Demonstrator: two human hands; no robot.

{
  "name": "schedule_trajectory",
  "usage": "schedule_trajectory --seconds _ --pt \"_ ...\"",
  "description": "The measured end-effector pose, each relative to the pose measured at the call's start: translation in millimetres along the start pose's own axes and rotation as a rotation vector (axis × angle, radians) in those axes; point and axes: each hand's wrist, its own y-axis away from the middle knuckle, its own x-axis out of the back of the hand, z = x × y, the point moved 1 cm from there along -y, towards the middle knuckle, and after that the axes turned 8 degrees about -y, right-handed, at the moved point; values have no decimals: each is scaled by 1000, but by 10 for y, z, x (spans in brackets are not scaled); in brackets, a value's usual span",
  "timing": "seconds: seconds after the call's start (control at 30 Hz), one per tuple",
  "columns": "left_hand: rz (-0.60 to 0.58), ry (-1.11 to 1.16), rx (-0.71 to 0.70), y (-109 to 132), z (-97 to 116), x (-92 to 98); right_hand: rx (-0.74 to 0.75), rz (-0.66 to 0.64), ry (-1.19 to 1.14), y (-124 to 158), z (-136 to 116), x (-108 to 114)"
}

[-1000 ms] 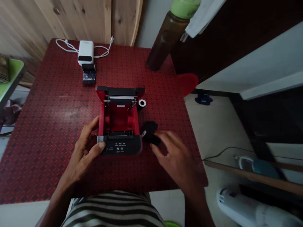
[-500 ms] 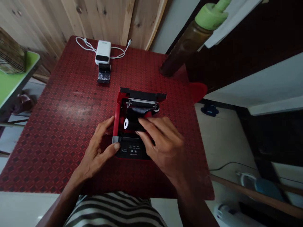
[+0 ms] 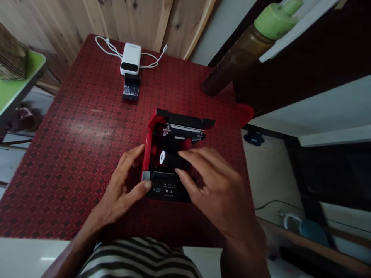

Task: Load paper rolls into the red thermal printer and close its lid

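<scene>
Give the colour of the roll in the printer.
The roll is black with a white core; head view.

Soft, even room light fills the scene, with a pale glare on the red tabletop, slight blur across the right hand, and bowed edges.

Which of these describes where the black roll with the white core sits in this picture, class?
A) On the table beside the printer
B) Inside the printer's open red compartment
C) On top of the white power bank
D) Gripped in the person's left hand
B: the black roll lies inside the open red printer, with the right hand over it.
</scene>
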Motion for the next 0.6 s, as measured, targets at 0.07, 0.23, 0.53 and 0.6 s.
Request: schedule_trajectory --seconds 0.07,0.23,0.53,0.6 --pt "9 -13 1 14 -17 -7 -34 68 -94 78 -26 120" --pt "335 -193 -146 127 165 35 -89 223 34 188 -268 261" --pt "128 -81 -36 116 870 4 -7 198 -9 347 -714 4" --pt "142 -73 16 119 854 54 -7 118 -99 412 -698 87"
